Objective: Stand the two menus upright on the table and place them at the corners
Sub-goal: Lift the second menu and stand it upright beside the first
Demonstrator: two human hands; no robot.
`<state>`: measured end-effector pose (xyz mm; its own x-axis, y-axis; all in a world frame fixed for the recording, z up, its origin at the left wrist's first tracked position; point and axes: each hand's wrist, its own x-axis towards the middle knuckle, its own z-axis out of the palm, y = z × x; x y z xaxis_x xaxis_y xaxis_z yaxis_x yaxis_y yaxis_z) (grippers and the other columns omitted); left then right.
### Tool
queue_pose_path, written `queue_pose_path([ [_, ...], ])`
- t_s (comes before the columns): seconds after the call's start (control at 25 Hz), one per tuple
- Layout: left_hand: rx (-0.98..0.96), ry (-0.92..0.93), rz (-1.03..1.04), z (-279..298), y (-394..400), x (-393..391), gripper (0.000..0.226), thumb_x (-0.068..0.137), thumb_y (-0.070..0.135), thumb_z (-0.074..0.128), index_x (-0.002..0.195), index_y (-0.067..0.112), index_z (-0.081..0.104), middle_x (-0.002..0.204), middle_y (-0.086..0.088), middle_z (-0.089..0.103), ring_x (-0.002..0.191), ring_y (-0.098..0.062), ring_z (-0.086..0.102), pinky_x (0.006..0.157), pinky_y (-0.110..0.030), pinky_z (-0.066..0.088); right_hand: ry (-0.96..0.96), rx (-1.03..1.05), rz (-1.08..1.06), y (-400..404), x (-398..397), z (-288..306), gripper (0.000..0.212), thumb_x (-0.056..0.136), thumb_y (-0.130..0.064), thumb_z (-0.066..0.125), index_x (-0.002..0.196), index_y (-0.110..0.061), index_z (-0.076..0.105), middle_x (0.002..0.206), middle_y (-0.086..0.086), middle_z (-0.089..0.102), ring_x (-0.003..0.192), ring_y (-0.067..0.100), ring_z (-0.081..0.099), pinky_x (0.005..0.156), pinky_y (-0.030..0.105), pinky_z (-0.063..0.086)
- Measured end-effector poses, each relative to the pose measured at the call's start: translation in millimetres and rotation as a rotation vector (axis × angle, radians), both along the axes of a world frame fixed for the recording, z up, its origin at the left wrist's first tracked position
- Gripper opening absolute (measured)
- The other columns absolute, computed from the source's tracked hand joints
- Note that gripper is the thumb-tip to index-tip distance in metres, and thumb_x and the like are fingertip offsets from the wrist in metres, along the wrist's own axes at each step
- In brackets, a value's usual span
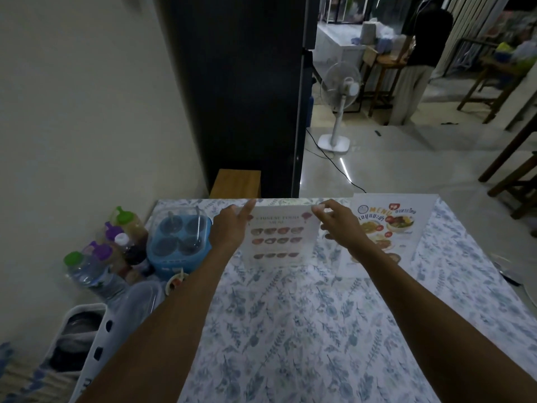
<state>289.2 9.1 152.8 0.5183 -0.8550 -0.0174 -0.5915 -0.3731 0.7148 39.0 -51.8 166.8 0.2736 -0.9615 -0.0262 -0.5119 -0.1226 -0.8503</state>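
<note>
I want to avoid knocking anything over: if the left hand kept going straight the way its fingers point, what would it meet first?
Probably nothing on the table. The left hand already pinches the Chinese food menu at its top left corner, fingers aimed at the table's far edge. Beyond seems open until the dark cabinet; depth is unclear.

Your one head-worn wide-angle camera looks forward and down across the floral-clothed table [290,330], close over it, facing its far edge and the floor beyond.

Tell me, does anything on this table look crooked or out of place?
Nothing spilled or damaged. The pale menu stands mid-table near the far edge, not at a corner, both hands at its top. The colourful menu stands upright near the far right corner.
</note>
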Motion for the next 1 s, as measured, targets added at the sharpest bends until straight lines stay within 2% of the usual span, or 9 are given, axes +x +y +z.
queue_pose_path([
  [0.08, -0.04, -0.009, 0.007, -4.3, -10.4, 4.8, 0.081, 0.074, 0.094, 0.018, 0.074, 0.027, 0.065, 0.082, 0.002, 0.07, 0.078, -0.023, 0.068, 0.083, -0.046, 0.056, -0.035, 0.024, -0.024, -6.2, 6.8, -4.3, 0.035, 0.098, -0.047, 0.05, 0.108, -0.015, 0.06, 0.087, -0.009, 0.069, 0.085, 0.016, 0.068, 0.077, 0.04, 0.06],
  [0.16, -0.057, -0.02, 0.006, -5.9, -21.4, 9.0, 0.088, 0.068, 0.098, 0.013, 0.073, 0.028, 0.066, 0.08, 0.001, 0.07, 0.078, -0.024, 0.068, 0.082, -0.046, 0.056, -0.071, 0.056, -0.06, -13.0, 14.0, -8.0, 0.033, 0.098, -0.046, 0.05, 0.103, -0.015, 0.058, 0.086, -0.008, 0.071, 0.087, 0.019, 0.07, 0.077, 0.039, 0.06],
  [0.36, -0.051, -0.083, 0.012, -2.7, -33.1, 11.1, 0.091, 0.069, 0.095, 0.009, 0.079, 0.025, 0.067, 0.073, 0.004, 0.068, 0.069, -0.02, 0.066, 0.073, -0.04, 0.057, -0.08, 0.005, -0.112, -17.3, 28.8, -10.1, 0.029, 0.1, -0.043, 0.049, 0.103, -0.015, 0.056, 0.086, -0.008, 0.071, 0.081, 0.02, 0.073, 0.072, 0.036, 0.063],
  [0.52, -0.015, -0.098, 0.021, -1.9, -37.9, 11.7, 0.088, 0.072, 0.091, 0.012, 0.081, 0.023, 0.067, 0.072, 0.006, 0.067, 0.066, -0.017, 0.065, 0.07, -0.037, 0.054, -0.064, -0.01, -0.136, -15.3, 28.1, -10.2, 0.029, 0.099, -0.045, 0.049, 0.1, -0.017, 0.058, 0.086, -0.008, 0.074, 0.076, 0.017, 0.073, 0.07, 0.039, 0.064],
  [0.64, 0.034, -0.126, -0.012, -8.2, -40.0, 18.3, 0.075, 0.088, 0.08, 0.025, 0.081, 0.019, 0.067, 0.075, 0.001, 0.067, 0.066, -0.017, 0.062, 0.06, -0.03, 0.042, -0.036, 0.022, -0.132, -8.1, 28.4, -14.1, 0.026, 0.098, -0.044, 0.052, 0.098, -0.018, 0.057, 0.089, -0.003, 0.074, 0.078, 0.018, 0.073, 0.067, 0.045, 0.064],
  [0.76, 0.001, -0.164, -0.017, -10.2, -30.6, 17.6, 0.062, 0.095, 0.07, 0.03, 0.078, 0.021, 0.064, 0.067, 0.007, 0.061, 0.058, -0.008, 0.055, 0.052, -0.024, 0.032, -0.027, 0.006, -0.131, 0.0, 28.0, -17.3, 0.028, 0.098, -0.045, 0.052, 0.098, -0.018, 0.059, 0.087, -0.007, 0.074, 0.076, 0.016, 0.073, 0.068, 0.044, 0.064],
  [0.88, -0.012, -0.189, -0.021, -9.3, -28.6, 16.9, 0.058, 0.095, 0.07, 0.031, 0.076, 0.023, 0.059, 0.065, 0.008, 0.057, 0.058, -0.008, 0.053, 0.051, -0.024, 0.033, -0.034, 0.005, -0.107, -2.8, 26.6, -10.8, 0.029, 0.099, -0.043, 0.049, 0.101, -0.015, 0.056, 0.085, -0.009, 0.073, 0.079, 0.016, 0.073, 0.072, 0.044, 0.064],
  [1.0, -0.028, -0.206, 0.005, -7.7, -29.6, 14.6, 0.06, 0.092, 0.073, 0.033, 0.085, 0.02, 0.058, 0.073, 0.006, 0.062, 0.062, -0.011, 0.055, 0.054, -0.026, 0.036, -0.027, -0.004, -0.124, -9.0, 28.1, -11.8, 0.03, 0.1, -0.042, 0.049, 0.105, -0.014, 0.055, 0.092, -0.005, 0.075, 0.081, 0.021, 0.074, 0.074, 0.044, 0.063],
])
